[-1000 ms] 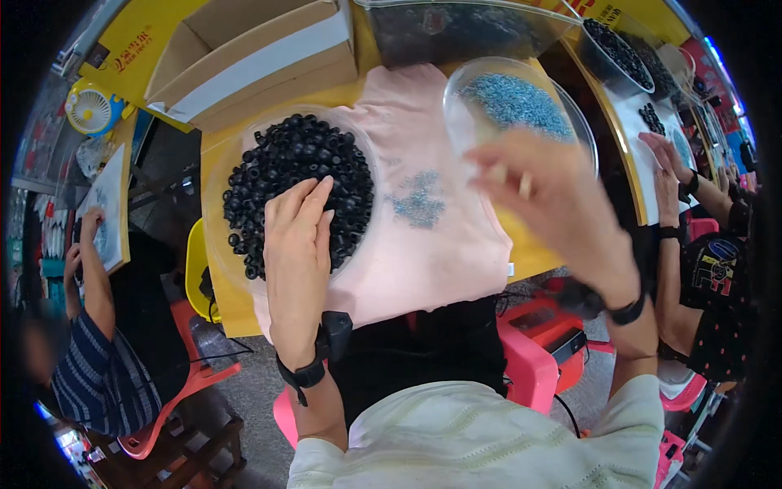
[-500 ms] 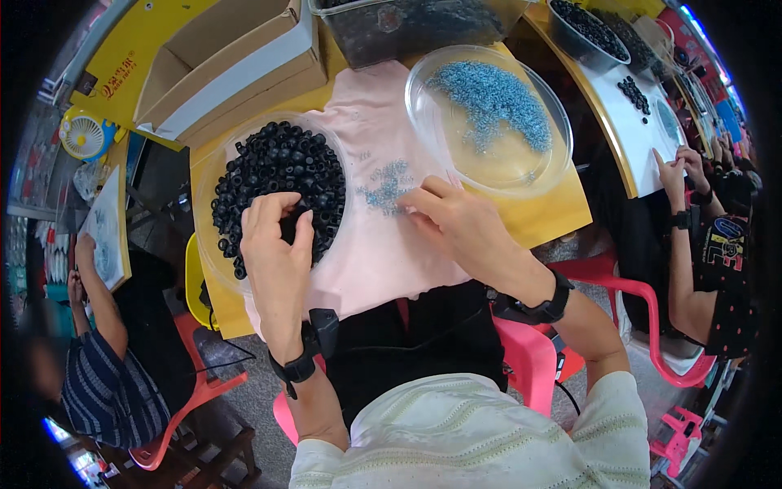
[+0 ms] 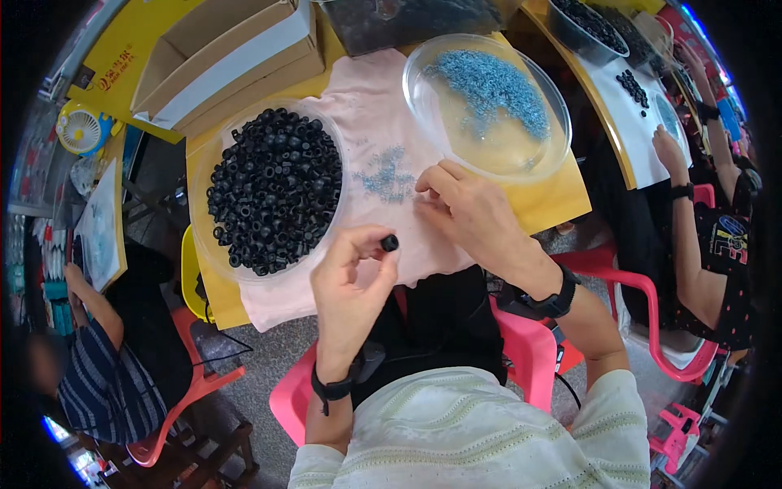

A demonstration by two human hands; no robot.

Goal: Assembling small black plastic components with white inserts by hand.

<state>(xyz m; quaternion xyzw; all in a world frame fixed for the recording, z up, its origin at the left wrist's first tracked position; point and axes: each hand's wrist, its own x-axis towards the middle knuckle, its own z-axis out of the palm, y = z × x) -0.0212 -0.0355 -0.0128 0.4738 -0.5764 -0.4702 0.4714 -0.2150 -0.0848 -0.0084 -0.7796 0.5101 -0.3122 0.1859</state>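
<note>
Watching from beside the bench, all spots given off the pink cloth (image 3: 375,130)

Yellow table (image 3: 562,204) is the base, cloth laid out on top of it
Co-worker in a striped top (image 3: 106,375) is well left of the cloth, another in a dark printed top (image 3: 709,285) well right of it
Pink chair (image 3: 529,350) is under the person, on the near side of the cloth
Cardboard box (image 3: 252,98), open top, is beyond the cloth to its left
Clear tub (image 3: 415,24) of dark stuff is just past the cloth's far edge
Round tray with black beads, rim here (image 3: 344,183), overlaps the cloth's left side
Second round tray (image 3: 489,159) is at the cloth's right edge, blue bits (image 3: 489,90) heaped toward its far side, near part bare
Right hand (image 3: 472,208) is over the cloth's right half, fingers bent, tips just beside the loose pile; can't tell if anything is pinched in there
Left hand (image 3: 350,273) is at the cloth's near edge, thumb and fingers clamped on one bead
Both wrists wear black bands
Loose pile (image 3: 383,175) of blue bits is spread on the middle of the cloth, between the two trays
Held black bead (image 3: 389,242) is over the near part of the cloth, hole showing
</note>
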